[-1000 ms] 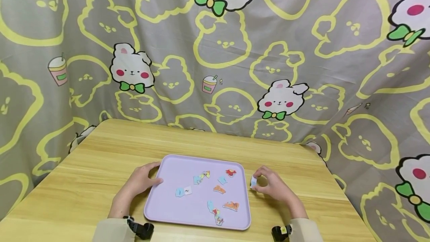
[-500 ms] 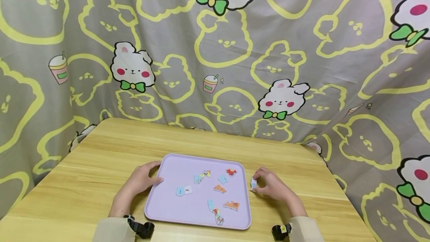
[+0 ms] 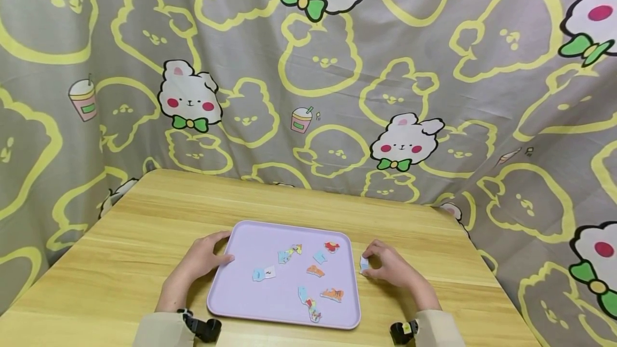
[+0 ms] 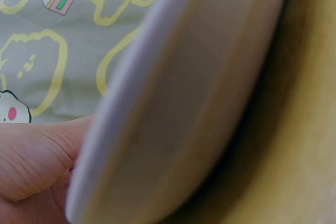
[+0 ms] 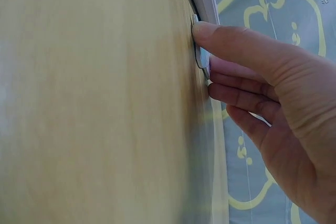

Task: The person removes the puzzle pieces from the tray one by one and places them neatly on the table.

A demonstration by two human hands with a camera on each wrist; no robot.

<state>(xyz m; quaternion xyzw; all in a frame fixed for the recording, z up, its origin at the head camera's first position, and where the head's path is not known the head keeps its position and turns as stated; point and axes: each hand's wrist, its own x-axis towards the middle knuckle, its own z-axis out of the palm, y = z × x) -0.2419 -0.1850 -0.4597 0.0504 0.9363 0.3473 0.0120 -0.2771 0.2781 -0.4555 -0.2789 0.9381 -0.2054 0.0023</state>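
My left hand (image 3: 207, 255) holds the left rim of a lilac tray (image 3: 241, 299), its thumb over the edge. In the left wrist view the tray's side wall (image 4: 173, 103) fills the middle, hiding most of the fingers. Just beyond the tray's right edge, my right hand (image 3: 391, 268) pinches a small light-blue and white puzzle piece (image 3: 363, 264) between thumb and fingers. The right wrist view shows this thin piece (image 5: 198, 51) edge-on, close to the tabletop. On the tray lie several puzzle pieces, among them an orange one (image 3: 332, 294), a red one (image 3: 331, 247) and a joined blue-and-white pair (image 3: 263, 273).
The tray rests on a wood-grain table (image 3: 193, 191). Behind and on both sides hangs a grey curtain (image 3: 241, 58) with yellow outlines and white rabbit faces. A joined strip of pieces (image 3: 309, 304) lies near the tray's front rim, another (image 3: 290, 254) farther back.
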